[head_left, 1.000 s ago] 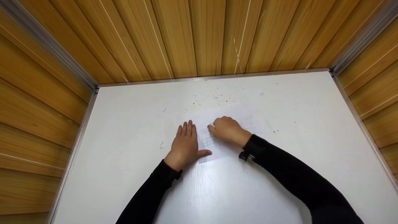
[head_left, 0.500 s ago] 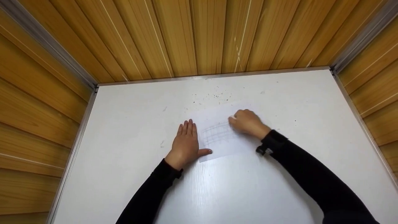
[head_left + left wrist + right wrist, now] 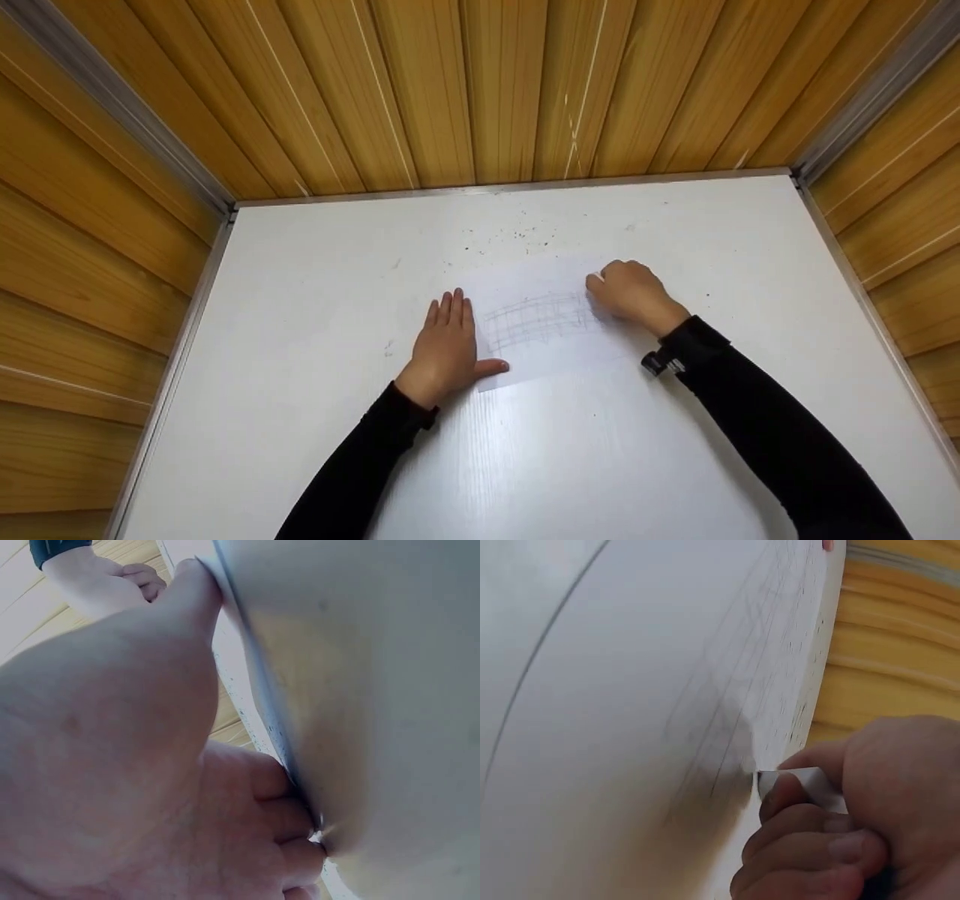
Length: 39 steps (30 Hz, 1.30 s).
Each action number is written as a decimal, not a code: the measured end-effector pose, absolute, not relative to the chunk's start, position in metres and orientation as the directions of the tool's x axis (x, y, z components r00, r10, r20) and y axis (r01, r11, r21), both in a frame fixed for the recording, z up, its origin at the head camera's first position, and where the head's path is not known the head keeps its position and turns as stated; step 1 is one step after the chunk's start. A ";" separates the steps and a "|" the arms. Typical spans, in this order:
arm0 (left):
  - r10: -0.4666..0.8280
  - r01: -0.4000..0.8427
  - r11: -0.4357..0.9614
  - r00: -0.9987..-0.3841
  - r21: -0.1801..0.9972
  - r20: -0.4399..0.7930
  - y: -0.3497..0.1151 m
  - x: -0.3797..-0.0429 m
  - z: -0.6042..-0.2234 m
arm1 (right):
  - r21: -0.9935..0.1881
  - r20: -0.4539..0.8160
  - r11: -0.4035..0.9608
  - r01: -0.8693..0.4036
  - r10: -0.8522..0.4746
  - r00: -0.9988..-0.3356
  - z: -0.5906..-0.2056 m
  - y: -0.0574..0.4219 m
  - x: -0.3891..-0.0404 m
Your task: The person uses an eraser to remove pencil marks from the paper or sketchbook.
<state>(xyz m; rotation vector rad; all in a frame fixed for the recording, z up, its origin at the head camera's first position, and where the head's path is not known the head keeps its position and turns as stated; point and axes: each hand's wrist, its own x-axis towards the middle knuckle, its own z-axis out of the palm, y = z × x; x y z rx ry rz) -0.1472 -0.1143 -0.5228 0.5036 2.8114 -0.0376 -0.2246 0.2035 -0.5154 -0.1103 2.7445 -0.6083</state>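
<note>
A white sheet of paper [image 3: 540, 367] lies slightly turned on the white table, with a faint curved grid of grey pencil lines [image 3: 532, 319] across it. My left hand [image 3: 446, 351] rests flat on its left edge, fingers straight and thumb spread over the lower left corner. Near the upper right part of the sheet, my right hand [image 3: 634, 292] pinches a small white eraser [image 3: 821, 787]. In the right wrist view the eraser's darkened tip touches the paper beside the pencil lines, while curled fingers hide much of its body.
Dark crumbs [image 3: 517, 235] lie scattered on the table [image 3: 315, 315] beyond the paper. Grey smudges mark the surface left of the left hand. Wood-patterned panels [image 3: 502, 90] wall in the back and both sides.
My right hand has slid rightward across the sheet with the eraser, from the grid's left half toward the right side. More of the pencil lines show now. The left hand stays in place.
</note>
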 end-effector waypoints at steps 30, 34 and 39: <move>0.312 0.334 0.942 -0.906 -0.030 -0.285 -0.111 -0.151 -0.519 | -0.434 -0.343 0.899 0.062 -0.101 -0.934 -0.512 0.226 -0.226; 0.315 0.336 0.942 -0.902 -0.022 -0.294 -0.111 -0.149 -0.522 | -0.427 -0.300 0.904 0.028 -0.112 -0.947 -0.513 0.226 -0.223; 0.327 0.345 0.938 -0.899 -0.012 -0.291 -0.111 -0.149 -0.525 | -0.479 -0.314 0.878 -0.007 -0.179 -0.932 -0.513 0.192 -0.218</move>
